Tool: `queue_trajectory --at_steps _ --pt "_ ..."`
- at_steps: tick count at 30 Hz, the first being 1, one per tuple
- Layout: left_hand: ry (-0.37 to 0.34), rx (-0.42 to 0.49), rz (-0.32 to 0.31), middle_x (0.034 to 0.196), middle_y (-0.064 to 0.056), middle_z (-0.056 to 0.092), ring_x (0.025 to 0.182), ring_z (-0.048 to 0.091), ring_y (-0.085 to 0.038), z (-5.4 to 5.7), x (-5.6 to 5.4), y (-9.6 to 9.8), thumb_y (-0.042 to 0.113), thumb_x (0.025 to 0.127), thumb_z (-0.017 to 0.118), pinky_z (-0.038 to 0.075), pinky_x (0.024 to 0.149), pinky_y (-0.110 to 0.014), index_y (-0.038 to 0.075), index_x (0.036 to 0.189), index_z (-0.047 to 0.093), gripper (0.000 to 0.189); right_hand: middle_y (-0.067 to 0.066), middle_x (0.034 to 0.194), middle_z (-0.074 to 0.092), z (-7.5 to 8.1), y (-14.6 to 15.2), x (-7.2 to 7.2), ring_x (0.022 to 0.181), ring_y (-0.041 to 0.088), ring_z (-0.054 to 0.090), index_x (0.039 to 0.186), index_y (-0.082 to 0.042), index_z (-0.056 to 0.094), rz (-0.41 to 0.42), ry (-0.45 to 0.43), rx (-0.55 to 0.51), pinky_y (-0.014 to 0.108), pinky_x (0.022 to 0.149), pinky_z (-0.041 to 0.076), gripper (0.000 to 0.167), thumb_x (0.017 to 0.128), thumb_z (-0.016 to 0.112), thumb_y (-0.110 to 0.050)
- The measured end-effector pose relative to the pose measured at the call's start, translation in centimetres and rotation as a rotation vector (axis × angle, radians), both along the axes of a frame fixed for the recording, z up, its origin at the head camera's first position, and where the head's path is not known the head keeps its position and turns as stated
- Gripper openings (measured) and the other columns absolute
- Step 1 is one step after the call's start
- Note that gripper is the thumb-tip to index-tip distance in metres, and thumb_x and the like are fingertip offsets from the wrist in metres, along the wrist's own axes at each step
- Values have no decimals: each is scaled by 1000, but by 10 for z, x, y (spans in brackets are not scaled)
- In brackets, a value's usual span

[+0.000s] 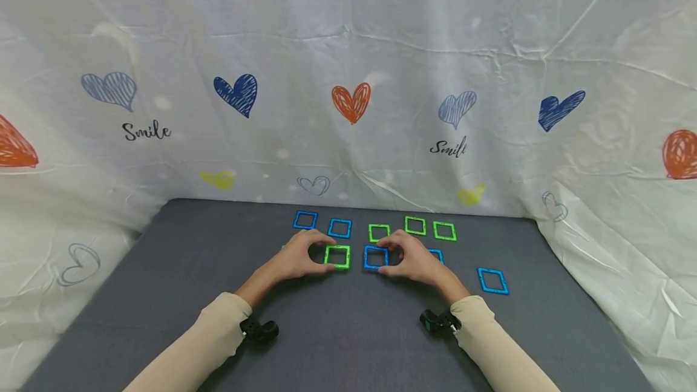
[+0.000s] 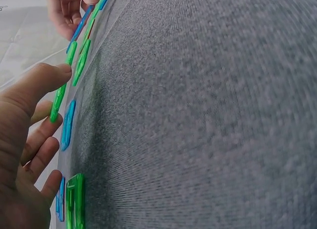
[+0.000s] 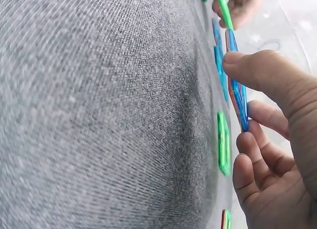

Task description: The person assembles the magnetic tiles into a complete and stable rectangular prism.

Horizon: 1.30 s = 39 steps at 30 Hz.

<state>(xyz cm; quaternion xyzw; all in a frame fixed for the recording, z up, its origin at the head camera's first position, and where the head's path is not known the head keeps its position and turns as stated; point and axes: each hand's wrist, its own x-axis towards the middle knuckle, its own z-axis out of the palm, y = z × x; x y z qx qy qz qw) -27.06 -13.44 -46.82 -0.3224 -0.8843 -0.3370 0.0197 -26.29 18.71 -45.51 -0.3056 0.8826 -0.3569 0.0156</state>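
Observation:
My left hand (image 1: pixel 301 254) pinches a green square frame tile (image 1: pixel 348 257) between thumb and fingers, gripping its left side. Opposite it, my right hand (image 1: pixel 416 259) pinches a blue square frame tile (image 1: pixel 365 258) by its right side. The two tiles face each other across a small gap in the head view. In the left wrist view the green tile (image 2: pixel 58 100) is seen edge-on, raised off the cloth. Likewise edge-on, the blue tile (image 3: pixel 241 102) appears in the right wrist view, with the thumb on its near side.
Behind the hands, two blue tiles (image 1: pixel 340 220) and three green tiles (image 1: pixel 415 218) lie flat on the grey table (image 1: pixel 348 337). A blue tile (image 1: pixel 437 251) is partly hidden by my right hand; another blue tile (image 1: pixel 480 279) lies farther right. A patterned white curtain (image 1: pixel 294 138) hangs behind.

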Motion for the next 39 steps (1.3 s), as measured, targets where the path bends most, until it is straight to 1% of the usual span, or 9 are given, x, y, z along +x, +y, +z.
queue_trajectory --at_steps 3,10,15,20,23,27,31,34,39 --pt "6 5 -5 120 -1 65 109 58 -22 0 -1 1 35 83 86 47 93 -46 14 125 72 49 4 114 60 0 -1 0 102 26 58 123 -8 70 -5 -5 -10 37 80 52 48 82 88 -24" --pt "11 23 -28 117 -2 66 106 59 -24 0 -1 7 36 84 85 48 91 -47 12 124 72 49 2 112 59 -1 -8 -1 101 22 59 125 -10 71 -13 -18 7 36 79 52 49 82 88 -25" --pt "19 19 -23 115 -2 65 105 59 -23 0 -1 12 38 83 85 48 91 -47 12 123 73 49 1 113 59 -1 -12 -1 103 20 58 125 -12 70 -15 -38 7 35 81 51 48 82 88 -25" --pt "18 5 -8 116 -1 64 105 57 -22 -1 -1 14 38 83 85 46 92 -48 14 123 73 48 3 112 59 0 -14 -1 102 21 58 124 -10 70 -7 -31 -5 37 80 52 48 82 88 -26" --pt "19 -8 -3 117 -2 64 105 57 -23 -1 -2 15 38 83 85 45 92 -48 14 123 73 49 2 111 59 -1 -14 -2 101 21 57 124 -9 71 -8 -34 5 36 80 51 48 82 88 -26" --pt "10 -43 11 120 -4 64 112 55 -27 0 -2 16 37 83 85 42 97 -54 14 124 72 49 1 111 59 -3 -13 -4 101 19 56 125 -10 70 -13 -51 29 34 80 50 49 82 88 -25" --pt "-5 -85 32 125 -5 64 117 52 -31 0 -1 17 39 83 85 38 98 -60 16 125 72 50 1 113 59 -5 -13 -4 102 20 56 125 -10 70 -4 -64 36 34 80 51 49 83 88 -26" --pt "-9 -105 38 127 -5 64 117 52 -31 -1 0 17 41 83 85 37 96 -59 17 125 72 50 2 114 59 -5 -13 -4 103 22 57 125 -9 70 7 -66 34 35 80 51 49 83 87 -26" --pt "-17 -100 35 128 -5 63 118 51 -31 -3 1 17 42 83 84 37 95 -58 16 127 72 53 2 114 60 -6 -13 -3 103 22 57 123 -9 71 12 -65 47 36 81 51 48 82 88 -26"
